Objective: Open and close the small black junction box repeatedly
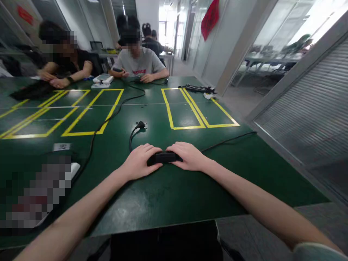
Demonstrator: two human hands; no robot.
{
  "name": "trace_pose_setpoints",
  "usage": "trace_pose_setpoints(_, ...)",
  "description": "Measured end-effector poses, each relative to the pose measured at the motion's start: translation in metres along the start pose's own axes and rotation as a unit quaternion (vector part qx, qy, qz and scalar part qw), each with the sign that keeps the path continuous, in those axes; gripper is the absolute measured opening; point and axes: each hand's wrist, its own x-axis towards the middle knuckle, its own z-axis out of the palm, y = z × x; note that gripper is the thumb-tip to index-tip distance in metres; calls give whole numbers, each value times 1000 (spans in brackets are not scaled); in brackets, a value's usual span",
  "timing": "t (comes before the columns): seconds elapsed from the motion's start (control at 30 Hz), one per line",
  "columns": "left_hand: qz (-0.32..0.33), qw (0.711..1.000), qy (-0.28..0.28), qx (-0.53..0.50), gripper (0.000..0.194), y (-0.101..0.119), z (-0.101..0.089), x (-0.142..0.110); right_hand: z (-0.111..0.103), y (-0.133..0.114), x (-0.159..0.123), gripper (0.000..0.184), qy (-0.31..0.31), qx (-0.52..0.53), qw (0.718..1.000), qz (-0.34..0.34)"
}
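Note:
A black power adapter [165, 157] lies level between my hands, just above or on the green table [152, 203]; I cannot tell which. My left hand [141, 160] is closed round its left end, thumb on the near side. Round the right end, my right hand [189, 156] is closed in the same way. Beyond my left hand, a black plug [140, 125] with metal prongs lies on the table, its cord curving back toward that hand. A thin black cable [231, 139] runs from my right hand toward the table's right edge. My palms hide both ends of the adapter.
Yellow tape rectangles [174, 128] mark the table. A long black cable [94, 139] crosses the left side near a blurred-out object [40, 192]. A folded black tripod-like thing [197, 89] lies at the far right. Two people [140, 59] [67, 61] sit across the table.

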Motion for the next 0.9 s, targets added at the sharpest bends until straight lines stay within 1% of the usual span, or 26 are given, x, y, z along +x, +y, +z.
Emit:
trace_pose_setpoints(0.17,16,1000,-2,13,35,-2,3,3,-2,-3,-1,32,-21,-5,1000,5)
trace_pose_setpoints(0.37,29,999,-20,23,37,-1,0,3,-8,-9,0,32,-30,-29,999,13)
trace_pose_setpoints(0.53,62,996,17,57,40,1,-1,4,-12,-14,0,30,-18,-79,997,-4)
trace_pose_setpoints(0.7,64,993,51,80,36,4,1,6,-11,-17,3,34,9,-86,996,5)
trace_pose_setpoints(0.8,59,994,48,75,37,5,0,6,-10,-17,4,34,13,-102,995,-1)
trace_pose_setpoints(0.9,37,998,29,36,46,6,-2,5,-10,-16,1,37,24,-133,990,-29)
